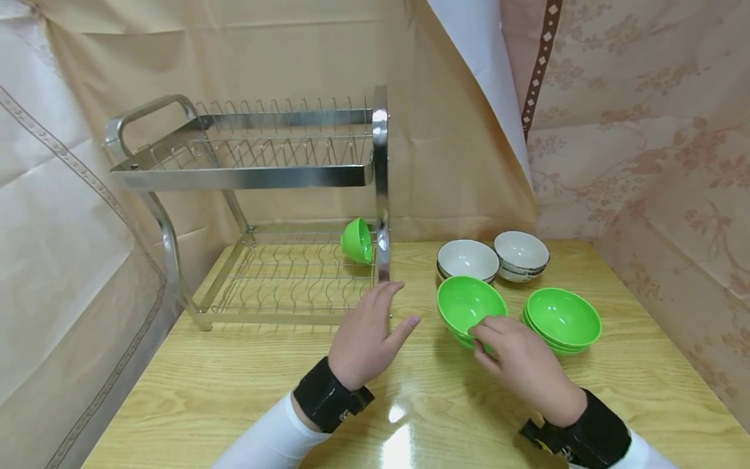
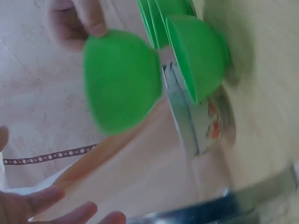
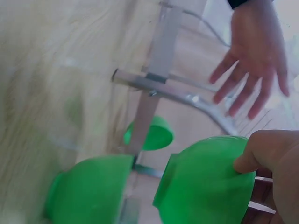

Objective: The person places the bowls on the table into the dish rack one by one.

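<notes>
My right hand pinches the rim of a green bowl between thumb and fingers. In the left wrist view, this bowl hangs apart from another green bowl that stands on the table. My left hand is held in the air near the rack's front right corner, fingers spread and holding nothing. On the lower tier of the metal dish rack, at its right end, a green bowl leans on its side. To the right of my right hand sits a stack of green bowls.
Behind the green bowls stand two stacks of white bowls, a left stack and a right stack. The rack's right upright rises between the lower tier and the bowls. Cloth hangs behind the wooden table.
</notes>
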`<state>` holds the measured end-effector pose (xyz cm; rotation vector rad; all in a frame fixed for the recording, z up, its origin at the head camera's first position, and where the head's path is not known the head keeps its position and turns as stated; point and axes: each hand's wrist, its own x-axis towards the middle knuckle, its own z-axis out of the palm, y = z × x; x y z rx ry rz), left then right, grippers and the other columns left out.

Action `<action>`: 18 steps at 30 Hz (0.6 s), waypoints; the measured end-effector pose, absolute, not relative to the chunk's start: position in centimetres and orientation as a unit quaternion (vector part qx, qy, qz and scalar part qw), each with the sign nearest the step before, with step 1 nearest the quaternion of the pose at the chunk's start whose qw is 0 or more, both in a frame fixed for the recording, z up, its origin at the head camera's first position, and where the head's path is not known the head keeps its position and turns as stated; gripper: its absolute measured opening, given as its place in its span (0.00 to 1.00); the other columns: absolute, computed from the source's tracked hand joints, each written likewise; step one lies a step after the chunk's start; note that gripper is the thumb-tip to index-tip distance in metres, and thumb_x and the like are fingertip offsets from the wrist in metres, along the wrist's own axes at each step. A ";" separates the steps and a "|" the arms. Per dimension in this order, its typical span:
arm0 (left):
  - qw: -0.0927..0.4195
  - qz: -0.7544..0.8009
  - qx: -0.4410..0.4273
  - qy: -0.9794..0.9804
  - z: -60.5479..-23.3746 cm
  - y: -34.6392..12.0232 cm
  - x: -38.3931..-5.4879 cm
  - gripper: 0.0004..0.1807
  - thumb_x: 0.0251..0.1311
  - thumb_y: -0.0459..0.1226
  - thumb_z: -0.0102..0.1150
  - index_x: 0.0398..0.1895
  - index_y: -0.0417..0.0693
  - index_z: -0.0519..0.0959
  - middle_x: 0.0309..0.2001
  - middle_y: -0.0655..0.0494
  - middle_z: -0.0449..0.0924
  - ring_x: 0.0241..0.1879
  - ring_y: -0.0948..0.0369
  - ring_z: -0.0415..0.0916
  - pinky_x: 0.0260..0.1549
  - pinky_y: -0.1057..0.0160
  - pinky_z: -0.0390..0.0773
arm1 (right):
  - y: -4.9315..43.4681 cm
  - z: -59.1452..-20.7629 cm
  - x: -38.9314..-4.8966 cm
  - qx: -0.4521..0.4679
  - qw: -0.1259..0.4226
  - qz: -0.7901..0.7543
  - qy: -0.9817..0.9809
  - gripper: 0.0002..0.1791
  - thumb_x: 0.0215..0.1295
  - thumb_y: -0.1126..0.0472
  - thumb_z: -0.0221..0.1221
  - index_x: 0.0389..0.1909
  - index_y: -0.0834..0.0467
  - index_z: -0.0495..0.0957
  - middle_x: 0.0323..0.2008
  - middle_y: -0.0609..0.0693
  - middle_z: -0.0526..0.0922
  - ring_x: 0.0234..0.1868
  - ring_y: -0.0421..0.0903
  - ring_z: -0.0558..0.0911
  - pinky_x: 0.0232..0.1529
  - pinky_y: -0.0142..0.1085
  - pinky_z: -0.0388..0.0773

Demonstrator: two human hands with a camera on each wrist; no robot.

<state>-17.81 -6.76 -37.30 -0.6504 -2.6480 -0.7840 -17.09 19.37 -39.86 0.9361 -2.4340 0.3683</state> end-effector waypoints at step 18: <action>-0.271 -0.750 -0.176 -0.577 -38.8 -5.9 -18.4 0.30 0.77 0.52 0.31 0.72 0.45 0.58 0.63 0.34 0.66 0.50 0.44 0.75 0.51 0.42 0.75 | 17.2 -38.2 -13.7 0.478 0.319 0.169 -0.801 0.08 0.48 0.66 0.59 0.32 0.57 0.81 0.31 0.45 0.78 0.34 0.43 0.76 0.32 0.38 0.79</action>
